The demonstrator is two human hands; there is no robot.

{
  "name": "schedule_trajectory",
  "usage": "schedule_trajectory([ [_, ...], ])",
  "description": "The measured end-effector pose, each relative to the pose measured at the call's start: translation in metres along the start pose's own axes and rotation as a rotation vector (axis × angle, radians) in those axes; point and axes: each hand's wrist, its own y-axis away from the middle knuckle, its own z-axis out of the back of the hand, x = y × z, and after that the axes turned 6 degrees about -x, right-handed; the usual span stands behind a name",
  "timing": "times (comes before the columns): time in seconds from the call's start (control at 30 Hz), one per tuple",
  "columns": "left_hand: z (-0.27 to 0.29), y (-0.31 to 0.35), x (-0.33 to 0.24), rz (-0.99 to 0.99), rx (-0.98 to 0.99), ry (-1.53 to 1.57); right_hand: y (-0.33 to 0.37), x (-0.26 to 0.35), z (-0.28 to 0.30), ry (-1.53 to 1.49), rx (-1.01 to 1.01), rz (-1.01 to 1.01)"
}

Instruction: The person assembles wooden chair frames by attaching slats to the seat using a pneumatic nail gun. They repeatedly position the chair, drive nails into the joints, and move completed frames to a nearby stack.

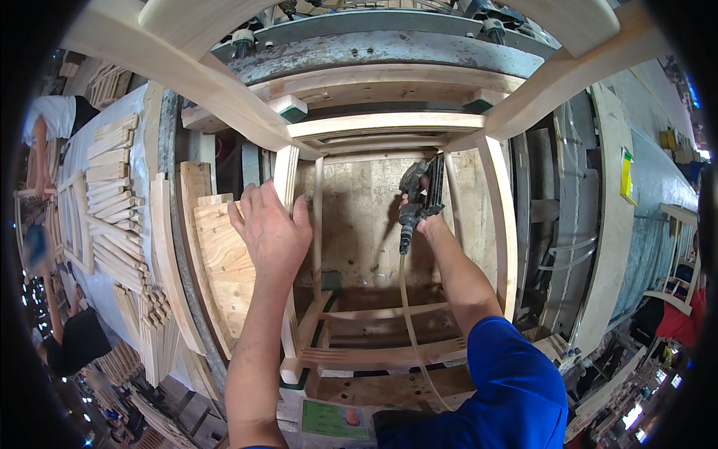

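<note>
A pale wooden chair frame (495,217) stands in front of me, its rails and posts surrounding the working space. My left hand (271,236) lies over the frame's left rail, fingers bent over its outer side and thumb on the inner side. Inside the frame, my right hand (423,213) grips a black air nail gun (413,196) by its handle. The gun is tilted beside a thin upright at the frame's right; whether its nose touches wood I cannot tell. A pale air hose (409,314) runs from its fitting down toward my body.
Metal clamp rails (389,49) and a wooden beam cross the far side. Stacked wooden parts (116,202) cover a table at left, near other people. A plywood piece (224,254) stands beside my left forearm. Another chair frame (677,262) is at far right.
</note>
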Motion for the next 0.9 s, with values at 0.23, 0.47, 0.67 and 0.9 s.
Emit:
schedule_trajectory([
  [0.23, -0.001, 0.004, 0.003, -0.006, 0.006, -0.023, -0.004, 0.002, 0.005, -0.045, 0.059, -0.033],
  [0.47, -0.001, 0.002, 0.003, -0.016, -0.055, 0.062, -0.015, 0.009, 0.031, 0.111, -0.077, 0.119],
  [0.67, -0.008, 0.0, 0.006, -0.045, -0.081, 0.007, 0.017, -0.015, -0.008, 1.864, -0.555, 0.56],
  [0.9, -0.008, 0.005, 0.012, -0.025, -0.037, -0.017, 0.047, -0.121, -0.049, 2.624, 0.311, 0.455],
])
